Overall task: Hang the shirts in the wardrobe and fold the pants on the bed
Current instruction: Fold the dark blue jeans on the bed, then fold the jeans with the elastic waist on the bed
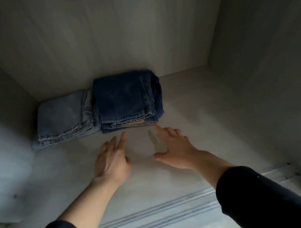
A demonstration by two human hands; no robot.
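Hands: left hand point(112, 161) and right hand point(174, 148) are hovering spread, empty | dark jeans point(125, 100) beside light jeans point(65, 118), back-left corner of wardrobe shelf point(202, 111) | risk: nudging could be unfolding stacks.

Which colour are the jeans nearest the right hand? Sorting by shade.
Dark blue jeans, clearest in the head view.

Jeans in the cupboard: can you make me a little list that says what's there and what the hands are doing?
place: wardrobe shelf
dark blue jeans: folded, at the back of the shelf
light blue jeans: folded, beside the dark pair on its left, touching it
left hand: open, empty, just in front of the dark pair
right hand: open, empty, fingertips near the dark pair's front edge
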